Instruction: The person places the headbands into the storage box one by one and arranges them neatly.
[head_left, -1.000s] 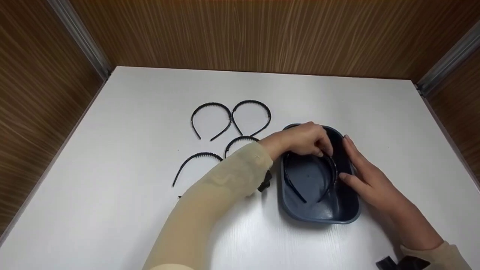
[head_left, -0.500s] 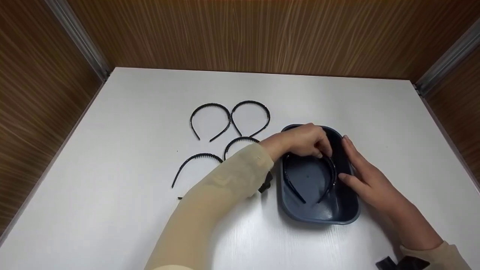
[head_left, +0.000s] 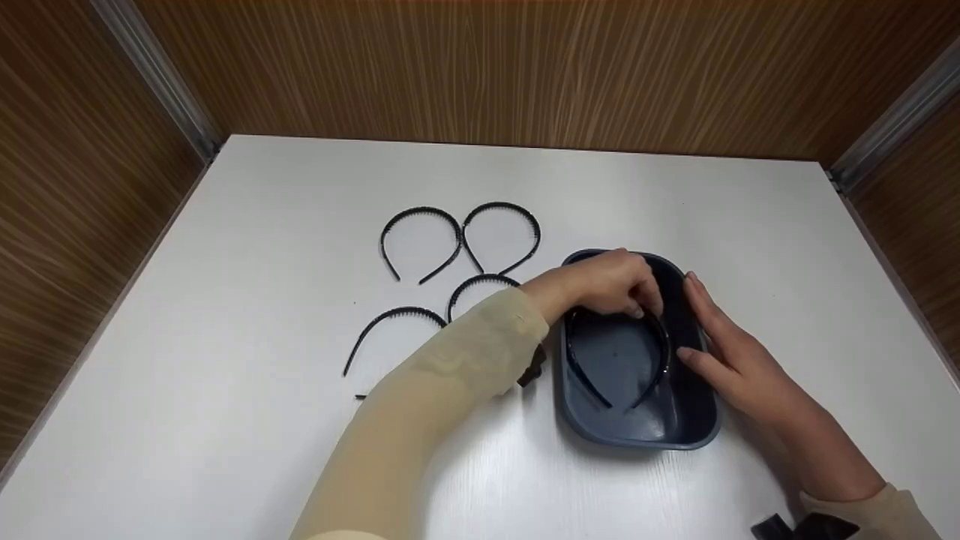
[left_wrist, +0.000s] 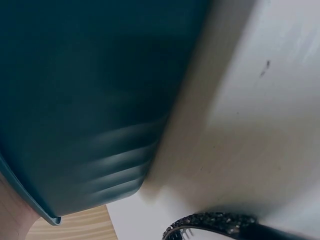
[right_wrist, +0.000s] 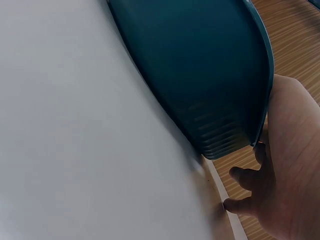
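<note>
A dark blue plastic tub [head_left: 637, 442] stands on the white table [head_left: 225, 420]. Inside it lies a thin black toothed headband [head_left: 664, 352], its arch toward the far wall. My left hand [head_left: 645, 306] reaches in from the left and pinches the top of that arch. My right hand [head_left: 694, 319] lies flat against the tub's right rim, fingers straight, thumb at the rim. The left wrist view shows the tub's outer wall [left_wrist: 90, 100] and a glittery headband [left_wrist: 215, 222] on the table. In the right wrist view, the tub [right_wrist: 200, 75] is beside my right hand [right_wrist: 280, 175].
Several more black headbands lie left of the tub: two side by side at the back [head_left: 420, 240] [head_left: 501, 234], one [head_left: 480, 283] partly under my left sleeve, one [head_left: 390, 326] nearer the front. Wood-grain walls [head_left: 480, 67] enclose the table on three sides.
</note>
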